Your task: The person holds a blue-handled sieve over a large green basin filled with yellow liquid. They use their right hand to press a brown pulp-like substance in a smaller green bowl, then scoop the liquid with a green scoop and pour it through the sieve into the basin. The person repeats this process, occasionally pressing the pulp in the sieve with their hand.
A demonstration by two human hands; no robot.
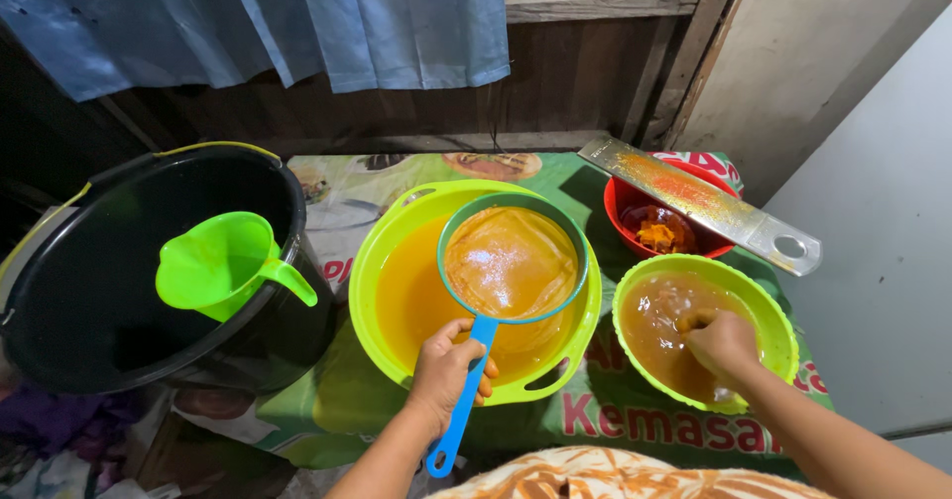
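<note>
Spillage looks the nearest risk in the head view: the strainer [511, 263] sits over the large green basin [397, 251] full of orange liquid, steadied only by the left hand [443, 370], which is curled tight round the blue handle [466, 400]. If that grip twisted, I judge the sieve bowl could tip and drop its wet pulp and liquid over the basin's rim onto the printed cloth [635, 415] covering the counter. The strainer lies straight ahead of that hand, its handle running back through the fist and out past the wrist. The right hand [722, 345] is dipped into the small green bowl [783, 325] of brownish liquid, fingers bunched on something under the surface; what it grips I cannot tell. That bowl stands close to the near edge of the counter, so a hard press could slop liquid out or shove it off. Behind it a metal grater [709, 204] rests across a red bowl [620, 201], loosely balanced. At left, a green jug [223, 266] sits in a black bucket [59, 291], well apart from both hands.
</note>
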